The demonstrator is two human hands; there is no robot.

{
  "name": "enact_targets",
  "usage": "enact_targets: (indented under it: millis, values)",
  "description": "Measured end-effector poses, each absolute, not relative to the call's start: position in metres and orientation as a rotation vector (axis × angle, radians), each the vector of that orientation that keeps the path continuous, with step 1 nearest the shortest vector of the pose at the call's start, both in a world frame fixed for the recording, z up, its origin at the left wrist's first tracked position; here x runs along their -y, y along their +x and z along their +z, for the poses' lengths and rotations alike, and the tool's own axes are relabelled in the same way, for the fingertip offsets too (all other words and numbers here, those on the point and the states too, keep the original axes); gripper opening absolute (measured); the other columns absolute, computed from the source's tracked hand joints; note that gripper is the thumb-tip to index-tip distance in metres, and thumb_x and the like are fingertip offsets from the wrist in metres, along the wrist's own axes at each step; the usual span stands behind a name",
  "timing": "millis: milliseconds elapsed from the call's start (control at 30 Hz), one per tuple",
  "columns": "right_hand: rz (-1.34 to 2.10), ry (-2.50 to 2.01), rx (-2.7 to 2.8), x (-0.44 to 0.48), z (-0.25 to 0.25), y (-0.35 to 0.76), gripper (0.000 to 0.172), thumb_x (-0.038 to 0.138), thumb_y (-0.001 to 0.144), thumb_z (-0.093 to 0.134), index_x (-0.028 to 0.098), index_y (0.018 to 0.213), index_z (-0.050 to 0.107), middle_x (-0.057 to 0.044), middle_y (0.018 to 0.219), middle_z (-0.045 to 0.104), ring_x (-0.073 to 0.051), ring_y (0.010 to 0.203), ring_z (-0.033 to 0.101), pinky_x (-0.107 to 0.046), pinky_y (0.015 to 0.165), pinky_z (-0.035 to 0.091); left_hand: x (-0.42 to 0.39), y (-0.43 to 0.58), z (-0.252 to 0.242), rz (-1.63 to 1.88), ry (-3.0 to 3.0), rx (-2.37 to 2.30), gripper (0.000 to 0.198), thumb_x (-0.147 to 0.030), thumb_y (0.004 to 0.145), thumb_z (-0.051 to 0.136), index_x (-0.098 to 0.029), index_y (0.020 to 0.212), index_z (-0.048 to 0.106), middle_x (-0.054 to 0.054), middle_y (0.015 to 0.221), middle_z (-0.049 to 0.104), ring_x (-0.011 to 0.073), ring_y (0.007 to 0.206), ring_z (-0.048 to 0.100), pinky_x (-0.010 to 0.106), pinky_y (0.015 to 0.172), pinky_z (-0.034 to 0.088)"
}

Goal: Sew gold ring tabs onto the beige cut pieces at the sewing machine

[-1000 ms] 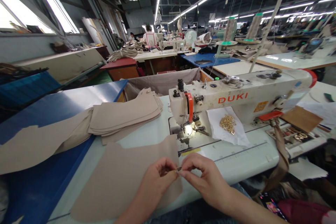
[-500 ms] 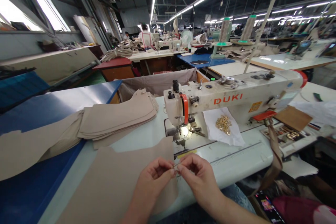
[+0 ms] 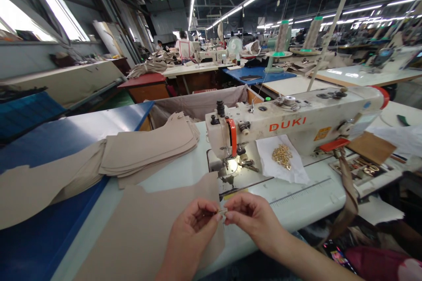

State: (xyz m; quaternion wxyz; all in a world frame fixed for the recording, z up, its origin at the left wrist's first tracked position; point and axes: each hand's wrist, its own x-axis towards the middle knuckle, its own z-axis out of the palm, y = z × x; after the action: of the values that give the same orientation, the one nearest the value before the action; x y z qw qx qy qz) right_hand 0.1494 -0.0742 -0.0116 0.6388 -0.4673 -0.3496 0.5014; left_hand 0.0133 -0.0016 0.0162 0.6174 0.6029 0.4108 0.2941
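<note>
Between my two sets of fingers, my left hand [image 3: 194, 224] and right hand [image 3: 252, 217] pinch one small metal fitting [image 3: 222, 212] (too small to identify) above the beige fabric panel [image 3: 148, 228]. Since a second ago, little has shifted; my fingers remain pinched on it, near the sewing machine [image 3: 290, 125].

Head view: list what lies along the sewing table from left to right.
Stack of tan cut pieces → sewing machine head → white cloth with gold metal fittings → brown board.
</note>
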Motion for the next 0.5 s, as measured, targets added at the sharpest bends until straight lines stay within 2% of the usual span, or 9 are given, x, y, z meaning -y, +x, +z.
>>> enact_targets:
  millis: [100,200,367,433,500]
  values:
    - [1.124,-1.158,0.894,0.075,-0.006,0.154,0.021,0.037,0.074,0.070,0.017,0.077,0.068,0.000,0.067,0.064,-0.013,0.062,0.059,-0.025,0.062,0.046,0.002,0.012,0.015,0.674,1.413,-0.941,0.021,-0.032,0.059,0.074,-0.019,0.064,0.058,0.000,0.068,0.064,0.0160,0.068,0.062,0.026,0.068,0.053]
    - [0.994,-1.313,1.055,0.076,-0.001,0.156,0.013,0.029,0.079,0.064,0.017,0.078,0.070,0.000,0.067,0.064,-0.013,0.062,0.058,-0.024,0.060,0.045,0.004,0.012,0.012,0.675,1.463,-0.948,0.019,-0.031,0.061,0.072,-0.019,0.066,0.058,0.000,0.069,0.064,0.0164,0.069,0.063,0.026,0.070,0.053]
    - [0.879,-1.469,1.219,0.072,-0.003,0.159,0.012,0.017,0.082,0.057,0.017,0.076,0.068,0.001,0.066,0.063,-0.012,0.061,0.057,-0.021,0.058,0.041,-0.007,0.009,0.005,0.600,1.714,-0.904,0.013,-0.033,0.071,0.062,-0.020,0.074,0.059,0.001,0.074,0.066,0.0180,0.074,0.065,0.029,0.073,0.054]
    - [0.900,-1.499,1.213,0.070,-0.008,0.162,0.012,0.015,0.081,0.056,0.016,0.075,0.066,0.001,0.064,0.062,-0.012,0.060,0.057,-0.020,0.058,0.040,-0.024,0.006,0.002,0.537,1.962,-0.884,0.017,-0.035,0.076,0.058,-0.021,0.084,0.062,0.002,0.083,0.069,0.0198,0.081,0.066,0.033,0.080,0.054]
    - [0.963,-1.507,1.155,0.067,-0.014,0.167,0.011,0.013,0.081,0.055,0.016,0.073,0.063,0.002,0.061,0.061,-0.011,0.058,0.056,-0.020,0.057,0.040,-0.045,0.004,-0.004,0.539,2.265,-0.873,0.026,-0.039,0.080,0.055,-0.021,0.098,0.062,0.006,0.101,0.069,0.0231,0.098,0.063,0.039,0.091,0.050]
